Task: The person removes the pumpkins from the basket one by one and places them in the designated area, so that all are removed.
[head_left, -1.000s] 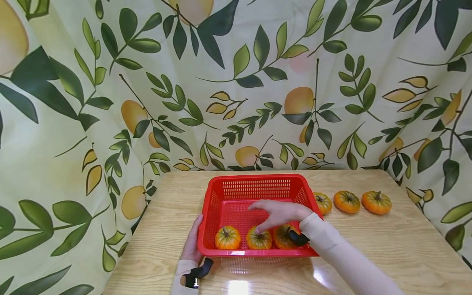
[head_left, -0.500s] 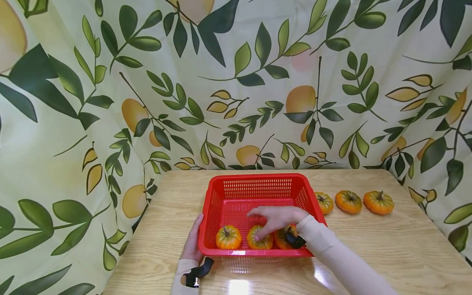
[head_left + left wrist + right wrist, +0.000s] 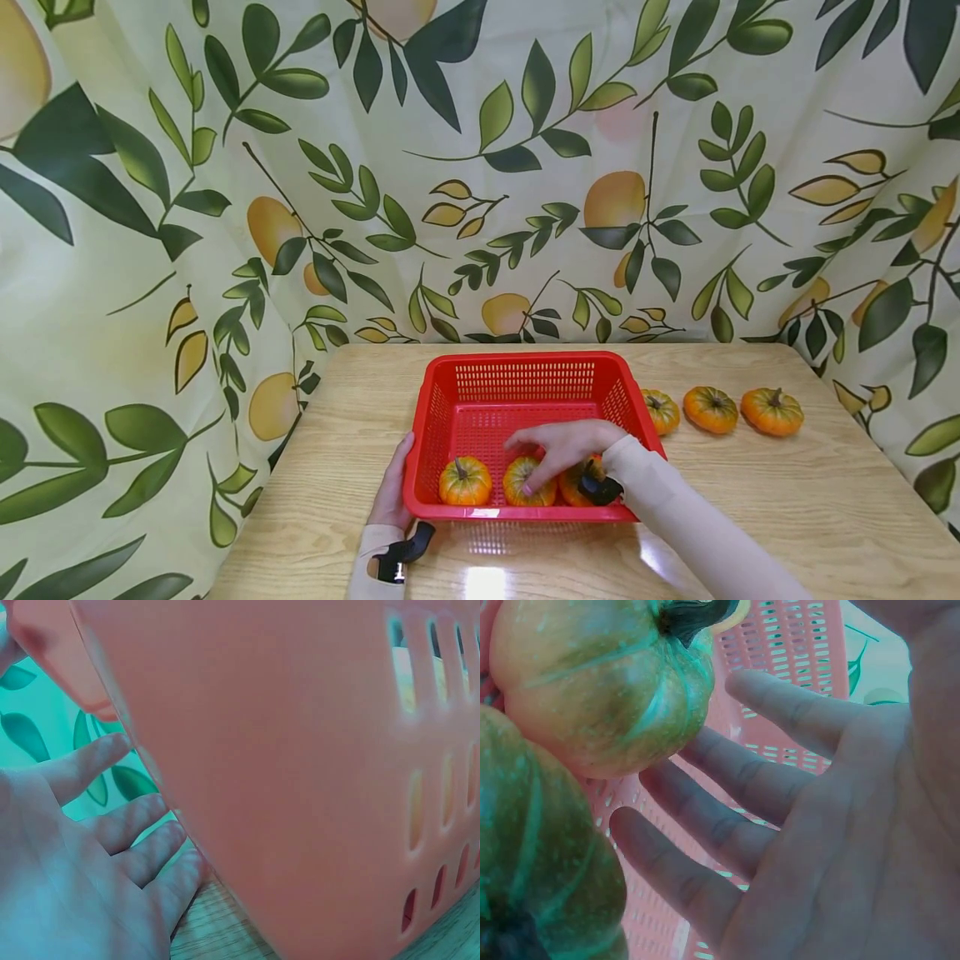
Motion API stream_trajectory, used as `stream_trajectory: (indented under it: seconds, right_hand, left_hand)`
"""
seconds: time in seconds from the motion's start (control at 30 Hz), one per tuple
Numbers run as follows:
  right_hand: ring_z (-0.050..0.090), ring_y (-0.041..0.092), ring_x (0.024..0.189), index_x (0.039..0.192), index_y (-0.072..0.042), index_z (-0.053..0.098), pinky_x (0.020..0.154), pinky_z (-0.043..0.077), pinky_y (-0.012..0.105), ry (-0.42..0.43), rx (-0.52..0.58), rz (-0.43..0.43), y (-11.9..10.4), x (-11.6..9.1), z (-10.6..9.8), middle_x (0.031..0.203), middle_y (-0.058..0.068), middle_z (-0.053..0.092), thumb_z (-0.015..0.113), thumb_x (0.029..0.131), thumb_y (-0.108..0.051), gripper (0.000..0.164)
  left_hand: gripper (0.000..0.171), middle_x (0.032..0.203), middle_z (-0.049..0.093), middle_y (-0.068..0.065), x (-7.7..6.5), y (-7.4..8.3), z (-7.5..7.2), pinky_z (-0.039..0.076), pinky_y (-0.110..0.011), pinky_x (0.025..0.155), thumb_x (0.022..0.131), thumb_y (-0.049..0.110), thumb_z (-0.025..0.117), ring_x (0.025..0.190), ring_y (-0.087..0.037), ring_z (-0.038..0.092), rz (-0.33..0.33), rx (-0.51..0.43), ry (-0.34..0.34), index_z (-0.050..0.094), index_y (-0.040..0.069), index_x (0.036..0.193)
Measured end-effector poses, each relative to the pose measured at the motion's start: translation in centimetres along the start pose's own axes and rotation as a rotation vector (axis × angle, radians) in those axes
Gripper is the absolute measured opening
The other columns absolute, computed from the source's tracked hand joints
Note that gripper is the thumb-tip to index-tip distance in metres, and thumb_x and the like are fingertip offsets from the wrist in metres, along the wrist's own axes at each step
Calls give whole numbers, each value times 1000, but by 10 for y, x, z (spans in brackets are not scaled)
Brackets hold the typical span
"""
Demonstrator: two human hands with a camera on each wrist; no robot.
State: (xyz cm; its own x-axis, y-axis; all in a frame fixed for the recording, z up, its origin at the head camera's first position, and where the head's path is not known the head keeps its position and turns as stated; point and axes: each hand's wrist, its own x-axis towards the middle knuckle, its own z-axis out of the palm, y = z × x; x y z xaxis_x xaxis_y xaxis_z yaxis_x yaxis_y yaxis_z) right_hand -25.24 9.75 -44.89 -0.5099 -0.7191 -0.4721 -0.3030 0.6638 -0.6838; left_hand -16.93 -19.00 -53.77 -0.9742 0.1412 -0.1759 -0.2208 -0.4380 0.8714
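Note:
A red plastic basket (image 3: 525, 513) with slotted walls stands on the table, holding three small orange-and-green pumpkins along its near side. My left hand (image 3: 392, 492) rests against the basket's left outer wall, its fingers (image 3: 142, 825) extended. Over the middle pumpkin (image 3: 517, 482) is my right hand (image 3: 573, 442), thumb on the near side and fingers loosely spread beyond it. In the right wrist view, its fingers (image 3: 720, 817) reach beside a pumpkin (image 3: 607, 675) without closing on it. The left pumpkin (image 3: 465, 483) lies apart; the right pumpkin (image 3: 567, 496) is partly hidden under my right hand and wrist camera.
Right of the basket, three more pumpkins sit in a row on the wooden table (image 3: 750, 492): one partly behind the basket wall (image 3: 660, 412), a middle pumpkin (image 3: 710, 410) and a far-right pumpkin (image 3: 772, 412). A leaf-patterned cloth (image 3: 465, 275) hangs behind the table.
My right hand has lowered a little around the middle pumpkin. The head view has shifted slightly. My left hand stays at the basket's side.

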Motion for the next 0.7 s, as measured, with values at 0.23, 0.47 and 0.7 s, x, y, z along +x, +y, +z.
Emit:
stream_trajectory:
  seconds: [0.23,0.47,0.7]
  right_hand:
    - [50,15,122,130,-39,60,114,38,50,-20,-52,81,3,-1,2,126,-16,58,86,75,-39,60]
    - [47,17,121,127,-44,60,113,37,53,-42,-45,107,3,0,1,126,-14,56,86,75,-37,59]
    - [46,21,121,125,-47,61,110,39,56,-43,-1,114,7,1,1,126,-12,55,86,74,-33,58]
  left_hand:
    - [67,146,54,5,-1,0,0,44,-31,111,102,57,42,131,-14,51,-1,-7,7,33,19,157]
    - [69,148,53,3,0,1,0,44,-31,111,102,57,43,132,-15,50,-1,-7,11,32,18,157]
    - [71,152,49,1,0,0,-1,44,-31,111,101,59,43,133,-15,49,-10,15,16,30,19,158]
